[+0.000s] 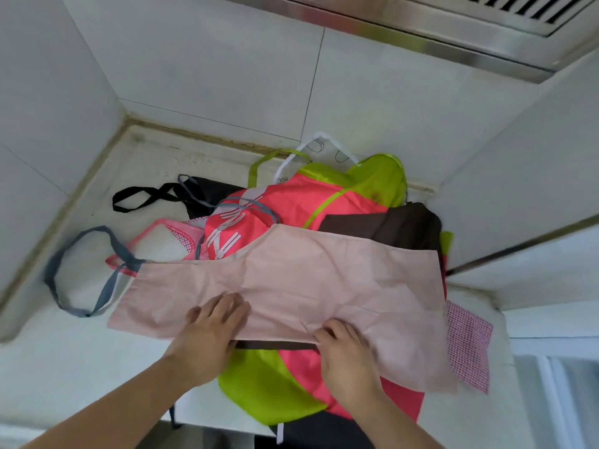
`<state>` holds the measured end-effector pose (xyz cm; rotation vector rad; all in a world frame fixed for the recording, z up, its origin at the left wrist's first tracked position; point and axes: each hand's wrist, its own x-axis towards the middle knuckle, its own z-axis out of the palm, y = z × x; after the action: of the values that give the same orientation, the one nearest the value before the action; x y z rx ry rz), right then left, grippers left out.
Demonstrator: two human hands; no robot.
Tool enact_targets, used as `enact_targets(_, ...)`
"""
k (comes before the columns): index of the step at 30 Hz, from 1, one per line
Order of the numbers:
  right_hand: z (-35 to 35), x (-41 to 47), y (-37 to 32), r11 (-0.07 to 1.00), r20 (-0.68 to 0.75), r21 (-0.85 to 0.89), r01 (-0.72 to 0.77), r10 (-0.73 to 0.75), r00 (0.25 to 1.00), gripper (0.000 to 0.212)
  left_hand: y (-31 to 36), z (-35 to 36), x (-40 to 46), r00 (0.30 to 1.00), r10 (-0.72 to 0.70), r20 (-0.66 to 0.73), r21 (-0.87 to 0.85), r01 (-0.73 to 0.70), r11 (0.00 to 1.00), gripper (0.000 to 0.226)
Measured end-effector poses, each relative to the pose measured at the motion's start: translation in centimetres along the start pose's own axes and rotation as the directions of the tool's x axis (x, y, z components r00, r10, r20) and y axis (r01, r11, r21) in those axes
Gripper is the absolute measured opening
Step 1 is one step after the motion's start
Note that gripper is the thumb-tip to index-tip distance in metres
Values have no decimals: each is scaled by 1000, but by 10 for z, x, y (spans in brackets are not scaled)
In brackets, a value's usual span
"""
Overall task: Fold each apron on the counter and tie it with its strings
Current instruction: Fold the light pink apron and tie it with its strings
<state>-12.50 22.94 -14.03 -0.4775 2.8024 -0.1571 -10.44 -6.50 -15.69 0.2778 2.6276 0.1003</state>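
A pale pink apron [308, 280] lies spread across the top of a pile of aprons on the white counter [81, 358], its grey neck loop [64, 270] trailing off to the left. My left hand [210, 332] rests flat on its near edge with straight fingers. My right hand [343, 354] curls its fingers round the near hem, just right of the left hand. Under it lie a coral and lime-green apron [291, 202], a brown apron [398, 225], a black apron [197, 192] with a looped black strap, and a red-checked apron [470, 345].
White tiled walls [227, 76] close the counter at the back and on both sides. A steel range hood [453, 30] hangs above at the upper right. The pile spills over the counter's front edge at the bottom middle.
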Motion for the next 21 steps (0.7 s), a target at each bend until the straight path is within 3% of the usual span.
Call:
enact_targets(5,-4,-22,6,996,-115,-12,93,-94,989,33,-20,6,-16,999,-44,4,117,44,992,103)
enact_targets(11,8,-58,-1,990,-34,8,143,-143,989,19,-29,10,-48,997,80,-24,200,-73,977,101)
enact_targets(14,11,-69,-9,988,-24,-4,156,-156,987,22,-40,26,-61,999,36,1,188,-35,981,104)
enact_targets(16,13,-78,-13,988,0,-35,153,-153,988,23,-34,19,-73,996,55,64,157,-64,986,101)
enact_targets(18,19,-90,-14,984,40,-61,169,-167,985,24,-31,10,-87,990,140,-10,127,-137,982,90)
enact_targets(21,21,-109,-19,970,121,-91,225,-214,969,21,-40,6,-103,981,190,41,93,-193,977,77)
